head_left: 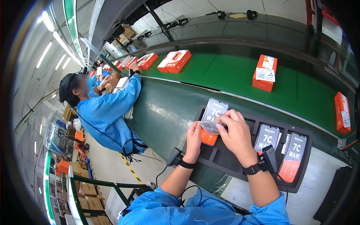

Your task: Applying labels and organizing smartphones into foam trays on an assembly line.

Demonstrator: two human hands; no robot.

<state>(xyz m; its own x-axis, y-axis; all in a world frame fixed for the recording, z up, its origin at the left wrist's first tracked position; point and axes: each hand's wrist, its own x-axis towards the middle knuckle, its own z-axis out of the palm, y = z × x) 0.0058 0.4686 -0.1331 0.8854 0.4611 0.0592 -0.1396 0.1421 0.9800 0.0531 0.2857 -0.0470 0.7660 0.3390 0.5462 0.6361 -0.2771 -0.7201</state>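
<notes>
Pinching a translucent sheet (208,128), left hand (192,141) and right hand (237,132) nearly meet.

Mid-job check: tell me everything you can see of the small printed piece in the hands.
The small printed piece is a flat, pale grey, roughly rectangular sheet, plastic-looking and shiny, with darker rows of print too small to read. The left hand holds its left end; the right hand has thumb and fingers at its right end. It is held over a grey-and-red phone in the black tray; whether it touches the phone, I cannot tell.
</notes>
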